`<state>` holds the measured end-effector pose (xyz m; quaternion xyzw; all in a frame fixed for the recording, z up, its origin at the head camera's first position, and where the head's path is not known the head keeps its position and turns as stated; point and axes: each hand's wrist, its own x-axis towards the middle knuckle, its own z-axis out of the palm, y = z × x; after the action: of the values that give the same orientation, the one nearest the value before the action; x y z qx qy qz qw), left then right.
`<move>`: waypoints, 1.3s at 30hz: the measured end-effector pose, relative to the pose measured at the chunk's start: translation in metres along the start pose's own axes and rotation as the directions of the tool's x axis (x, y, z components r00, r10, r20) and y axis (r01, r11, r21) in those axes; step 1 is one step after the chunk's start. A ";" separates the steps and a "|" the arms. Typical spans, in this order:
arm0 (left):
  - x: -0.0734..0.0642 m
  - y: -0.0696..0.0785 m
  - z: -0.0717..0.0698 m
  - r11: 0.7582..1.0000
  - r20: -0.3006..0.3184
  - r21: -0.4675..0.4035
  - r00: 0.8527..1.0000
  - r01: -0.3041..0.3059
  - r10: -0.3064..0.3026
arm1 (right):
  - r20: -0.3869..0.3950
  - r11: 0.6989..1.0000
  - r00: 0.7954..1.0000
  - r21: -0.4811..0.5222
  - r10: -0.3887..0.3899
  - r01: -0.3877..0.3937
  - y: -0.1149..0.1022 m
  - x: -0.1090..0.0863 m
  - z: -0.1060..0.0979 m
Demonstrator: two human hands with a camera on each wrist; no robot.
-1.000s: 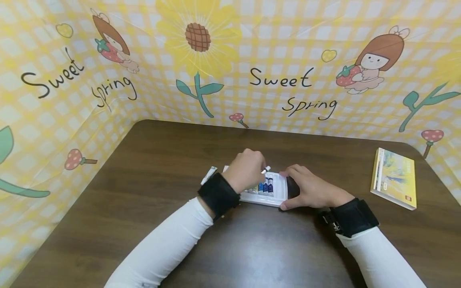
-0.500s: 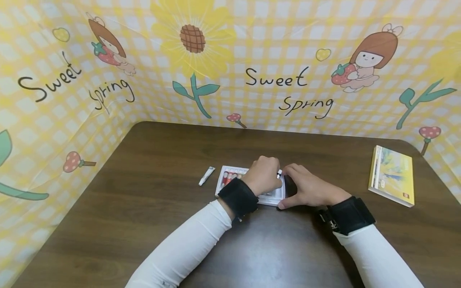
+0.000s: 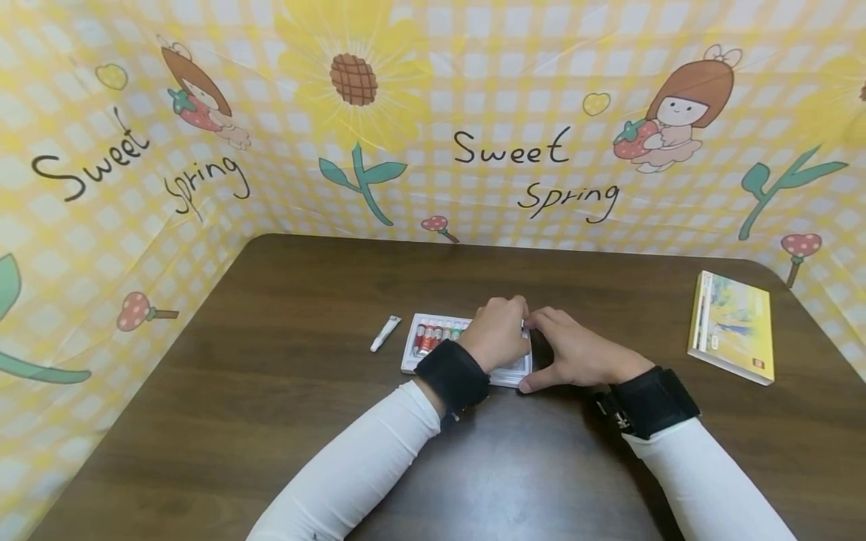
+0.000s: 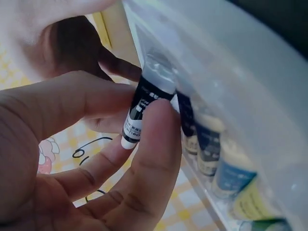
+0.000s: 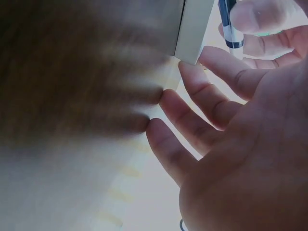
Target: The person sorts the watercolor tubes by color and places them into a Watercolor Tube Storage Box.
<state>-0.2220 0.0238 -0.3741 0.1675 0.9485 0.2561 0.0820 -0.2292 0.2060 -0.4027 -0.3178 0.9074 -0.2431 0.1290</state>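
In the left wrist view my left hand (image 4: 62,125) pinches a small paint tube (image 4: 149,98) with a black label and white cap between thumb and fingers. The tube is at the end of a row of coloured tubes (image 4: 209,149) in a white plastic tray (image 3: 408,366). In the head view the left hand covers the tray's right part, while red tubes (image 3: 428,338) show at its left. My right hand (image 3: 582,349) holds the tray's right end, thumb at the near corner and fingers at the far one. The right wrist view shows fingertips touching the tray's corner (image 5: 192,36).
A loose white tube (image 3: 386,333) lies on the brown table (image 3: 284,391) left of the tray. Toward the right edge lies a yellow book-like box (image 3: 734,327). A checked yellow cloth (image 3: 419,180) with printed figures hangs behind the table.
My left hand has moved right with the tube and come down at the tray's right end, uncovering the red tubes. The right hand has stayed at the tray's end.
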 end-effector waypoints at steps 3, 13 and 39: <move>-0.001 0.000 0.001 0.998 -0.015 0.062 1.000 -0.018 0.019 | -0.005 1.000 1.000 0.000 -0.004 0.004 -0.001 0.000 0.000; -0.005 -0.001 0.001 0.951 -0.046 0.309 0.999 0.002 0.013 | -0.009 1.000 1.000 -0.005 -0.021 0.021 0.000 -0.001 0.000; -0.008 -0.013 -0.004 0.958 0.036 0.282 0.998 -0.054 0.046 | 0.010 1.000 1.000 -0.008 -0.007 0.007 -0.002 -0.002 0.000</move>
<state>-0.2194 0.0090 -0.3769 0.2052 0.9695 0.1175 0.0642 -0.2270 0.2058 -0.4021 -0.3226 0.9065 -0.2384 0.1314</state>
